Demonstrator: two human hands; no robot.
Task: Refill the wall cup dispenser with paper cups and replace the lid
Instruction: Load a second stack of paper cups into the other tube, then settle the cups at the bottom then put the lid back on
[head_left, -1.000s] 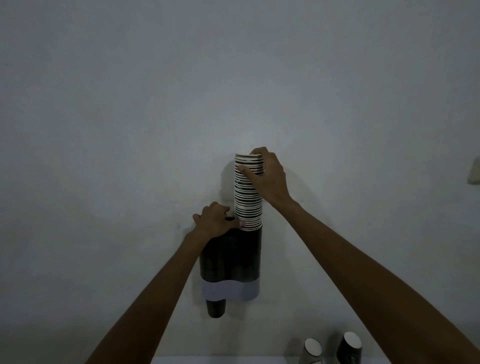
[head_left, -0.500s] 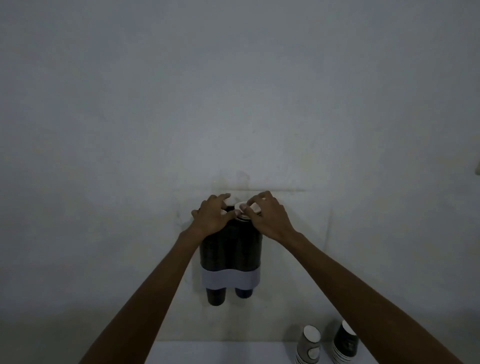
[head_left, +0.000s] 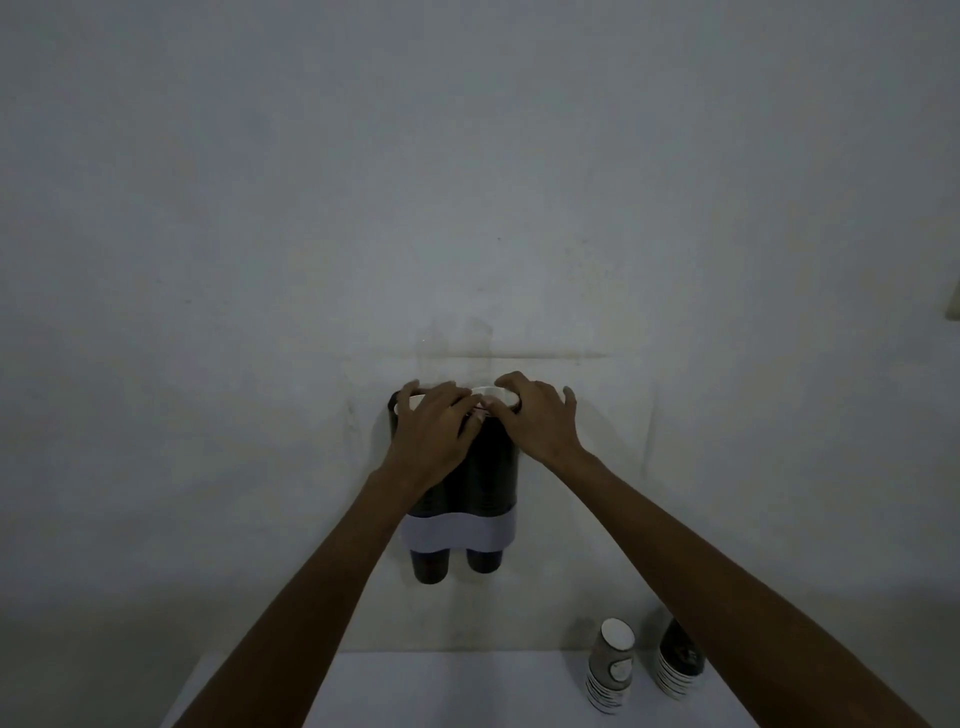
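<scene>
At dispenser (head_left: 470, 483) top on the wall, both hands, left (head_left: 434, 434) and right (head_left: 537, 418), are pressing open-palmed on white cup rims (head_left: 485, 391), stack having just dropped fully in, so lid, not visible, is probably coming next.

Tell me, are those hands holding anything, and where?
Both hands rest on the top of the dispenser, fingers over the white cup rims. The left hand covers the left tube, the right hand the right. Whether either truly grips, I cannot tell.
</scene>
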